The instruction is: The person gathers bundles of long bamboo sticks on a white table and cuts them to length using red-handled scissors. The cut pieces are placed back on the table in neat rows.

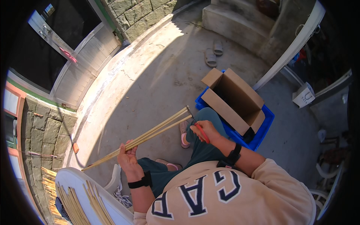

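Several long, thin pale sticks, perhaps bamboo or reed, lie across the fingers of my left hand, which grips them near their lower left part. They slant up to the right and fan slightly apart. In my right hand is a pair of scissors with red handles. Its dark blades are at the far ends of the sticks; whether they touch every stick I cannot tell. Black bands circle both of my wrists.
A white table at lower left carries more sticks in bundles. By my right knee, an open cardboard box sits in a blue plastic crate. Slippers lie near concrete steps. A white bag stands far right.
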`<action>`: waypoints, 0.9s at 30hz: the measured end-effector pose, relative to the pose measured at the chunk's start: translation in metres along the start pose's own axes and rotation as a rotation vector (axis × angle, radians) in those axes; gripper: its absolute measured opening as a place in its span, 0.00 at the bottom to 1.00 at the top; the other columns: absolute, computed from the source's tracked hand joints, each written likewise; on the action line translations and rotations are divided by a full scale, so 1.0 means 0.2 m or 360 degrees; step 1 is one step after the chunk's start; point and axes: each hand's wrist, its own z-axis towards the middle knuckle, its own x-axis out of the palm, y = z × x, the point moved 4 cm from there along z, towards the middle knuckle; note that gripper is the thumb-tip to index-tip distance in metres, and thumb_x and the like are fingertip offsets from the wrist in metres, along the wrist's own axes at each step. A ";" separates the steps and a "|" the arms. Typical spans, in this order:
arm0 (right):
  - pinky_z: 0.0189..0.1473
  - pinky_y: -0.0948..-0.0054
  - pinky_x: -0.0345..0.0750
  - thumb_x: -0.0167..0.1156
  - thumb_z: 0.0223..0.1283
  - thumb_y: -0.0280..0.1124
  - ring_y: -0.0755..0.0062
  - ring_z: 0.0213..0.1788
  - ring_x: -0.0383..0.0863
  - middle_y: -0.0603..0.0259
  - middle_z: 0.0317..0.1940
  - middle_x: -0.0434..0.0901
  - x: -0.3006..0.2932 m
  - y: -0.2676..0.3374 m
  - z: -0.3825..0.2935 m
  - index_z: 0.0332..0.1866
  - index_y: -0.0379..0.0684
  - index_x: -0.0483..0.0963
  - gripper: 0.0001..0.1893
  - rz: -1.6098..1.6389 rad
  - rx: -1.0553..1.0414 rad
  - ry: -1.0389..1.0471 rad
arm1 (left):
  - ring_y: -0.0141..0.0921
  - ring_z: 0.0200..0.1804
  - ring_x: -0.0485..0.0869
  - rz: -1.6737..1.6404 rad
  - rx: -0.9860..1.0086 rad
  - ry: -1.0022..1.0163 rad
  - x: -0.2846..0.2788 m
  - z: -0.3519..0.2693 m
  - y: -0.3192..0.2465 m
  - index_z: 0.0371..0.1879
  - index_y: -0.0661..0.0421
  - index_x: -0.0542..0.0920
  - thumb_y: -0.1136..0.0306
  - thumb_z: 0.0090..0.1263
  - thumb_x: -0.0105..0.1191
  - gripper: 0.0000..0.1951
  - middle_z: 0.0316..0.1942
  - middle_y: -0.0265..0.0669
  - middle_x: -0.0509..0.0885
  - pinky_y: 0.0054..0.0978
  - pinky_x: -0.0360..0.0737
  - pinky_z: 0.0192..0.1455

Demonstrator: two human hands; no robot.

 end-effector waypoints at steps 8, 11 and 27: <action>0.34 0.65 0.74 0.54 0.57 0.47 0.49 0.29 0.79 0.43 0.24 0.78 0.00 -0.01 0.07 0.26 0.34 0.76 0.22 -0.0496 -0.0316 -0.0156 | 0.44 0.38 0.84 0.0033 -0.0015 -0.0012 0.00 0.01 0.01 0.40 0.64 0.68 0.72 0.70 0.46 0.08 0.35 0.52 0.79 0.34 0.88 0.36; 0.34 0.63 0.74 0.55 0.57 0.46 0.48 0.30 0.79 0.42 0.24 0.78 0.00 -0.01 0.05 0.27 0.34 0.76 0.21 -0.0451 -0.0285 -0.0172 | 0.44 0.38 0.84 0.0033 -0.0014 0.0013 0.00 0.00 0.02 0.40 0.64 0.68 0.72 0.70 0.47 0.08 0.36 0.52 0.79 0.34 0.88 0.36; 0.16 0.77 0.66 0.58 0.58 0.35 0.78 0.10 0.69 0.64 0.07 0.69 0.02 -0.03 0.00 0.15 0.36 0.72 0.18 -0.0466 -0.0483 -0.0234 | 0.43 0.42 0.83 0.0084 -0.0092 -0.0128 -0.06 0.00 0.05 0.48 0.67 0.63 0.71 0.71 0.46 0.14 0.42 0.54 0.77 0.32 0.87 0.37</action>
